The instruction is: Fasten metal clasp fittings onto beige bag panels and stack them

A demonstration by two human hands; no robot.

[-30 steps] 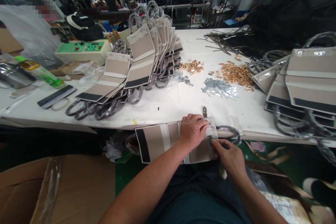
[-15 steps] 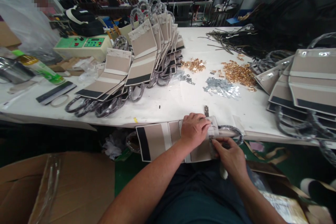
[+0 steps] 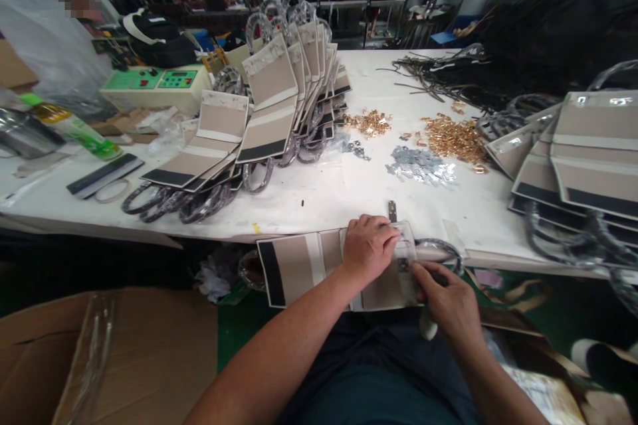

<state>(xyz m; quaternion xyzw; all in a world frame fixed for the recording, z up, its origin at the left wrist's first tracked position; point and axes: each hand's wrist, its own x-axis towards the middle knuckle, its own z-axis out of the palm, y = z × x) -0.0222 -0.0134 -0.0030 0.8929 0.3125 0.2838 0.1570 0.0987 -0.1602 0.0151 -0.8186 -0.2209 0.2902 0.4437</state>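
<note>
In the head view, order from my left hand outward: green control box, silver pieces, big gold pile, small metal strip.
From the left hand:
1. small metal strip, just beyond the knuckles
2. silver pieces, ahead right
3. big gold pile, farther right
4. green control box, far left

The left forearm (image 3: 289, 345) is stretching forward, bare, and the left hand (image 3: 371, 249) is lying palm down, knuckles up, fingers loosely bent and pressing downward. The right forearm (image 3: 498, 378) is angling in from the right; the right hand (image 3: 446, 299) is curling just beside the left, thumb and fingertips pinching together.
</note>
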